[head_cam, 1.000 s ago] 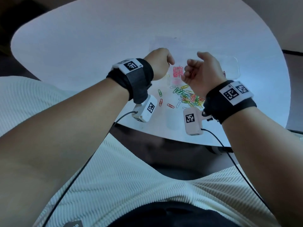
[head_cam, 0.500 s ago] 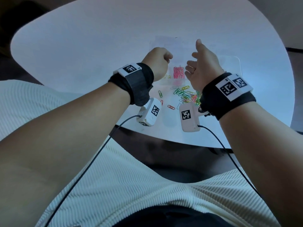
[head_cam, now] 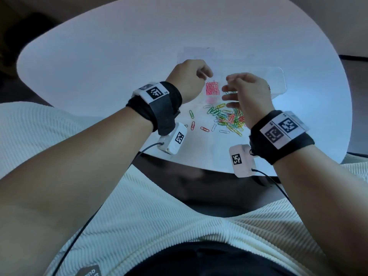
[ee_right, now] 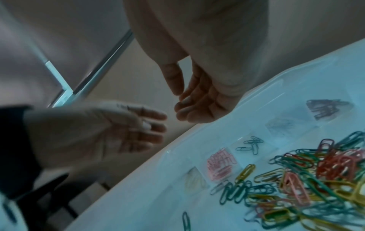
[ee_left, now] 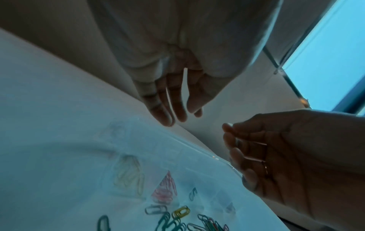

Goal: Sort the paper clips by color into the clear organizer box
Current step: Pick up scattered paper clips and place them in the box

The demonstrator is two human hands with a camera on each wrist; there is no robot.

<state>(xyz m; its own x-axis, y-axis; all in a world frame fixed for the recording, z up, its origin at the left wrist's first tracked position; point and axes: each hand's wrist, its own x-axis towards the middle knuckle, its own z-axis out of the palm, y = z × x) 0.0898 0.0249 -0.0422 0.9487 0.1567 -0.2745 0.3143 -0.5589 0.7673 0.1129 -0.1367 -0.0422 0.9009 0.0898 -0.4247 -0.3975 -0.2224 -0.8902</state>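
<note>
A: From the head view, where do the hands sit?

B: Both are raised above the white desk (head_cam: 298, 56), over the clear organizer box (head_cam: 278, 80). The left hand (head_cam: 189, 80) has its fingers curled inward; the right hand (head_cam: 247, 90) has loosely bent fingers spread apart. A pink batch of clips (head_cam: 212, 88) lies in one compartment between the hands, and the mixed pile of paper clips (head_cam: 229, 118) lies on the desk just nearer the person than the box.

A: And the left wrist camera?

B: The left hand's fingers (ee_left: 169, 100) hang nearly straight, a relaxed grip with nothing in it. The right hand (ee_left: 286, 156) faces it, palm showing; thin bright lines cross its fingers, and I cannot tell whether they are clips.

A: The right wrist camera?

B: The right hand's fingers (ee_right: 193, 100) droop, loosely curled, nothing visibly in them. The left hand (ee_right: 110, 129) is blurred, fingers extended. Pink, green, dark and pale clips sit in separate compartments.
</note>
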